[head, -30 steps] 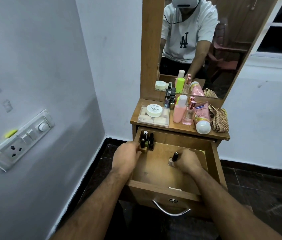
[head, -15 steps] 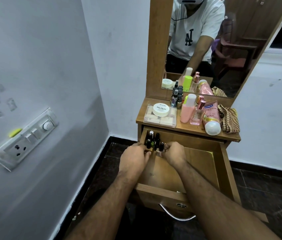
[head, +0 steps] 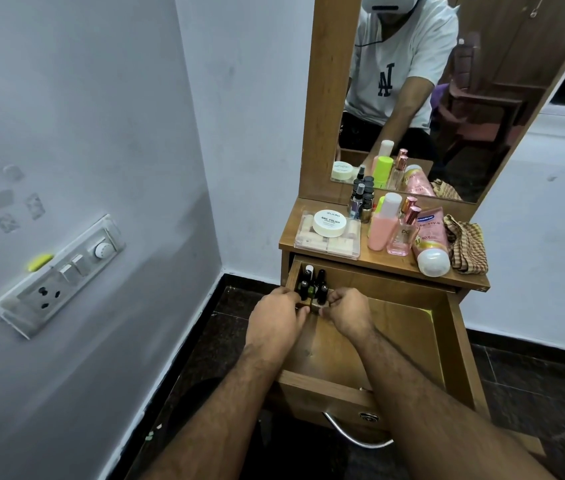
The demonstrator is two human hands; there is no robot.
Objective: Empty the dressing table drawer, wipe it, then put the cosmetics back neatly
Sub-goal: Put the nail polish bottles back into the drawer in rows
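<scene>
The dressing table drawer is pulled out, its wooden floor mostly bare. Several small nail polish bottles with dark and white caps stand upright in its back left corner. My left hand is at the left of this group, fingers curled round the nearest bottle. From the right, my right hand pinches a small bottle at the front of the group, close against the others. My fingers hide the lower parts of the front bottles.
On the tabletop stand a white jar on a clear box, several small dark bottles, a pink bottle, a perfume bottle, a pink tube and a checked cloth. Behind is a mirror. A wall stands close on the left.
My right hand carried a small black-capped bottle from the drawer's middle to the group at the back left corner. My left hand stayed at that group.
</scene>
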